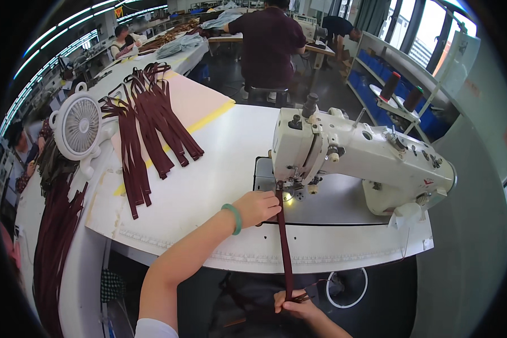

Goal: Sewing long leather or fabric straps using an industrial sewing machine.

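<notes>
A dark maroon strap (283, 242) runs down from the needle area of a white industrial sewing machine (405, 174), over the table edge. My left hand (256, 209), below a green bangle (235, 219), grips the strap just in front of the lit needle plate (304, 203), fingers curled at it. My right hand (297, 304) holds the lower end of the strap below the table edge, with some thin dark pieces at its fingers. Maroon straps with black loops (155, 129) lie in two bunches on the white table (197, 186), partly over a pink and yellow sheet (197, 98).
A white fan (79, 125) stands at the left, near long hanging maroon straps (59, 248). Thread cones (390, 85) stand behind the machine, by shelves with blue bins (372, 67). A person in maroon (267, 50) sits ahead; others work farther off. A white ring (348, 270) is below the table.
</notes>
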### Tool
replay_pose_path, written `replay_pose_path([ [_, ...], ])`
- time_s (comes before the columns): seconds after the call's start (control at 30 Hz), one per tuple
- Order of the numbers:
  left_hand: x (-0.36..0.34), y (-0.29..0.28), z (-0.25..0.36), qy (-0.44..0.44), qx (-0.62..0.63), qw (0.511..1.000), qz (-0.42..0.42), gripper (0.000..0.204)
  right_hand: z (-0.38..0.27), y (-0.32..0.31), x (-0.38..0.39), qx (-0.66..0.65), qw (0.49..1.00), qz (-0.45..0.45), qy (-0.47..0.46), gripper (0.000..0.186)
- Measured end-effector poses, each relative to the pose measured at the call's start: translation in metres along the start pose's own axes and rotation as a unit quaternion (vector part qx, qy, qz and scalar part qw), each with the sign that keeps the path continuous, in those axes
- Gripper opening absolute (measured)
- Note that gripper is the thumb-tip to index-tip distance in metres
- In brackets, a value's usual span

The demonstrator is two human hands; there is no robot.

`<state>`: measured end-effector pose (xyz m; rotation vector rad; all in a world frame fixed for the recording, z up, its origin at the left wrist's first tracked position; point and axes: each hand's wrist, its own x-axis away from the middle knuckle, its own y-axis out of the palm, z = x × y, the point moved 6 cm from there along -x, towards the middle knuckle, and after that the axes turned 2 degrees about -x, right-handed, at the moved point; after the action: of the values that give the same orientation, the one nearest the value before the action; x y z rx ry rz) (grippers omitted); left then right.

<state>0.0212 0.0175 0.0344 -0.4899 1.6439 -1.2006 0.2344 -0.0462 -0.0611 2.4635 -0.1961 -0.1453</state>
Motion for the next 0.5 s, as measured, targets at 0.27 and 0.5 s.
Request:
replay_pose_path([
  [0.27,0.001,-0.003,0.002,0.007,-0.006,1.000,0.001,0.027,-0.003,-0.008,-0.029,-0.076,0.996,0.051,-0.002,0.014],
  [0.5,0.001,-0.004,0.003,0.021,-0.004,1.000,0.014,0.029,-0.008,-0.004,-0.019,-0.037,0.999,0.014,-0.016,0.015],
])
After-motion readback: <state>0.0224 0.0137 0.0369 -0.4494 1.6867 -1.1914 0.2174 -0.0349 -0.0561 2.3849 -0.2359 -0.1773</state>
